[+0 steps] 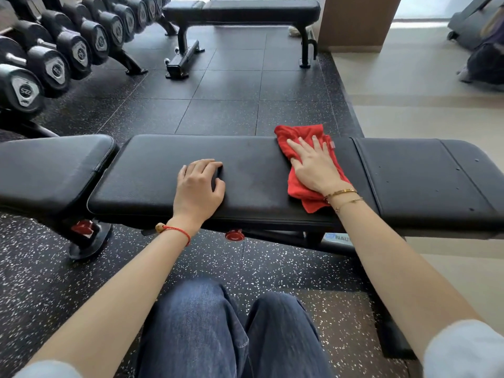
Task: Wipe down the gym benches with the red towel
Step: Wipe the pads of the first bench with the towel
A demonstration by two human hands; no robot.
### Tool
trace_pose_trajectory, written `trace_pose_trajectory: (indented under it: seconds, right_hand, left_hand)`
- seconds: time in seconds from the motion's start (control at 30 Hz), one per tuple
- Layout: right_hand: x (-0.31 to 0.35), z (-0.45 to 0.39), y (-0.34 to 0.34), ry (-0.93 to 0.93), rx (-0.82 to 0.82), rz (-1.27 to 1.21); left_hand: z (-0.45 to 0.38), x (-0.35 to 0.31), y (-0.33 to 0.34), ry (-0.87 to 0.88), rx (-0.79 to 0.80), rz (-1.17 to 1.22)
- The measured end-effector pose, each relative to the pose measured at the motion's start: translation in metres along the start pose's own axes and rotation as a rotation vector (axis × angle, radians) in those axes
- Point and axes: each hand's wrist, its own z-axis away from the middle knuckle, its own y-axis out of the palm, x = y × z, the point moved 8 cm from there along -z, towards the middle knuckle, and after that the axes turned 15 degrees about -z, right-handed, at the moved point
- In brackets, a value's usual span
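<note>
bench frame sticker | reads "NAU", rest hidden

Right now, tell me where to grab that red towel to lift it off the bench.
Pinch the red towel at its bunched far corner, coming from above: that raised fold lies beyond the right hand, which presses the middle flat against the bench.

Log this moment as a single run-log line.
phase: wiping near bench | right hand: flat, pressing red towel on pad | left hand: resting on pad, holding nothing | far bench: untouched
</note>
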Motion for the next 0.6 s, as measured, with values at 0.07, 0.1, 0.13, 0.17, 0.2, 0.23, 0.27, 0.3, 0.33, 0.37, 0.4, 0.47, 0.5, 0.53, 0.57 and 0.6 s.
trace_pose_trajectory:
  seconds: [0.07,0.1,0.13,0.17,0.2,0.23,0.27,0.3,0.33,0.37,0.4,0.47,0.5,0.53,0.57,0.6]
  right_hand:
    - [0.003,0.018,-0.001,-0.067,0.016,-0.024]
    - [0.004,0.030,-0.002,-0.097,0.007,-0.028]
    - [0.003,0.043,-0.005,-0.122,-0.012,-0.028]
    - [0.001,0.056,-0.008,-0.137,-0.033,-0.024]
    - [-0.004,0.069,-0.012,-0.143,-0.050,-0.016]
    - [-0.011,0.079,-0.016,-0.137,-0.064,-0.003]
    - [-0.021,0.088,-0.022,-0.119,-0.080,0.016]
    - [-0.032,0.094,-0.028,-0.093,-0.098,0.041]
    - [-0.043,0.098,-0.035,-0.061,-0.120,0.068]
    - [-0.054,0.100,-0.041,-0.026,-0.144,0.097]
    - [-0.065,0.101,-0.048,0.010,-0.166,0.124]
    - [-0.087,0.096,-0.060,0.086,-0.193,0.142]
    - [-0.098,0.090,-0.065,0.122,-0.195,0.127]
    - [-0.107,0.081,-0.070,0.156,-0.189,0.103]
    - [-0.114,0.070,-0.074,0.188,-0.177,0.076]
    - [-0.119,0.058,-0.078,0.216,-0.159,0.051]
  left_hand:
    - [0.000,0.000,0.000,0.003,0.018,-0.003]
    - [0.000,0.000,0.001,0.001,0.028,-0.002]
    - [-0.001,0.000,0.000,-0.003,0.036,0.006]
    - [-0.001,0.001,0.000,-0.010,0.040,0.017]
    - [-0.001,0.001,0.000,-0.018,0.040,0.028]
    - [-0.001,0.001,0.000,-0.027,0.041,0.034]
    - [-0.001,-0.001,0.000,-0.036,0.044,0.038]
    - [-0.002,-0.005,-0.001,-0.041,0.049,0.045]
    - [-0.004,-0.013,-0.001,-0.036,0.055,0.056]
    - [-0.005,-0.024,-0.001,-0.017,0.062,0.065]
    - [-0.007,-0.038,-0.002,0.016,0.067,0.070]
    - [-0.011,-0.072,-0.002,0.094,0.074,0.074]
    - [-0.012,-0.091,-0.001,0.132,0.081,0.075]
    - [-0.012,-0.108,0.001,0.166,0.090,0.071]
    - [-0.012,-0.124,0.003,0.195,0.097,0.061]
    - [-0.012,-0.138,0.006,0.221,0.105,0.049]
